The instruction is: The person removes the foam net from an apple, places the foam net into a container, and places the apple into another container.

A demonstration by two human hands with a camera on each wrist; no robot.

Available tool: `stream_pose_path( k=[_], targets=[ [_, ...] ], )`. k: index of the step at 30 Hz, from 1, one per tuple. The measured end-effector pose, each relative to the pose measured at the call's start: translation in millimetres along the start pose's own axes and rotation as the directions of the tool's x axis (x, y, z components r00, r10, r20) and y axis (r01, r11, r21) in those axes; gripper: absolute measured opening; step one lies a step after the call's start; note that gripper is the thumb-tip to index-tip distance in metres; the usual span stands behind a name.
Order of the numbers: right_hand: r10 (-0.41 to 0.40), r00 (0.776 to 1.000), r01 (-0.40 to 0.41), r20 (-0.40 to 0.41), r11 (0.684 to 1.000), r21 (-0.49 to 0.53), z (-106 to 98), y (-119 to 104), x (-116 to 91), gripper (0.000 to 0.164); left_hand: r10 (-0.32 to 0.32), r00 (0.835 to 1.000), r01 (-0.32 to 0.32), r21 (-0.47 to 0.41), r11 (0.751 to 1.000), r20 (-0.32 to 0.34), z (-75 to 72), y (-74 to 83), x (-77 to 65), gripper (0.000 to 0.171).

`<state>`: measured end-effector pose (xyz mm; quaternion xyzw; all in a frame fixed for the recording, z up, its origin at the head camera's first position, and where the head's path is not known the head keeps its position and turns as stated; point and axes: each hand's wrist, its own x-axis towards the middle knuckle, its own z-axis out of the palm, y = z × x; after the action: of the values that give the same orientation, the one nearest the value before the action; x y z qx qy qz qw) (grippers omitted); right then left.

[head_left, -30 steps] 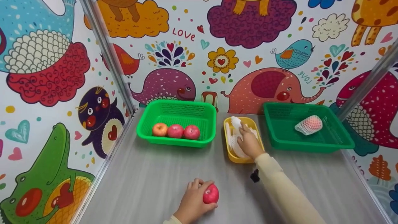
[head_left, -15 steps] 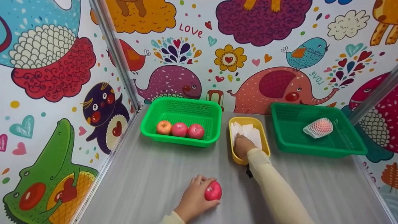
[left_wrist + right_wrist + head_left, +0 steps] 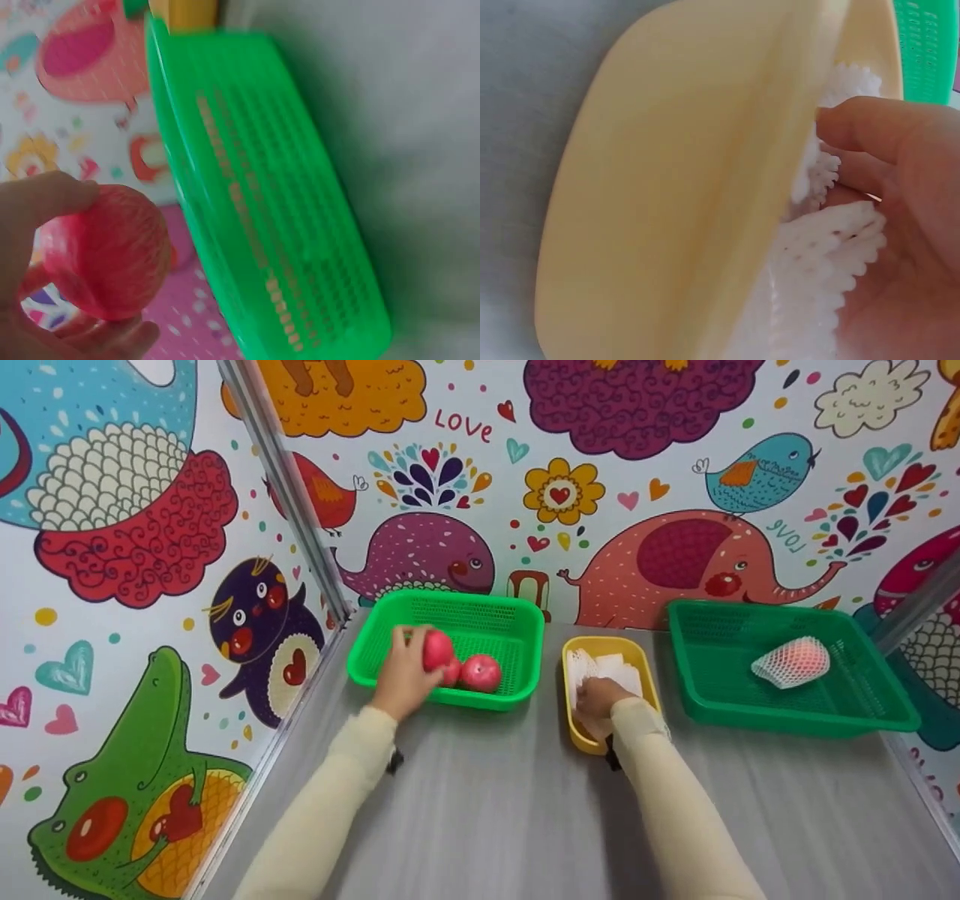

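My left hand holds a red apple above the front left of the light green basket. In the left wrist view the thumb and fingers grip that apple outside the basket's perforated wall. Below it in the basket sit red apples, one in plain sight and another partly covered; my hand hides the left side. My right hand is down in the yellow basket among white foam nets. In the right wrist view its thumb and fingers pinch a foam net, partly hidden by the rim.
To the right stands a dark green basket with one apple in a white foam net. All the baskets line the back of the grey table, against a wall printed with cartoon animals. A metal post marks the left corner.
My left hand has carried the apple from the table's front up and left to the light green basket. My right hand, earlier on a foam net near the yellow basket's top, has gone deeper inside.
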<state>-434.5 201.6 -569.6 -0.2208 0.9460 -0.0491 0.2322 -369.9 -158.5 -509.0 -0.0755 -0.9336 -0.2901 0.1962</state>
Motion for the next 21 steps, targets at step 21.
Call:
stream_pose_path(
  k=[21],
  targets=[
    [0.205,0.978,-0.203,0.024,0.933,0.296,-13,10,8,0.047,-0.278,0.889,0.191,0.258,0.947,0.363,50.1,-72.6,107.4,0.079]
  ],
)
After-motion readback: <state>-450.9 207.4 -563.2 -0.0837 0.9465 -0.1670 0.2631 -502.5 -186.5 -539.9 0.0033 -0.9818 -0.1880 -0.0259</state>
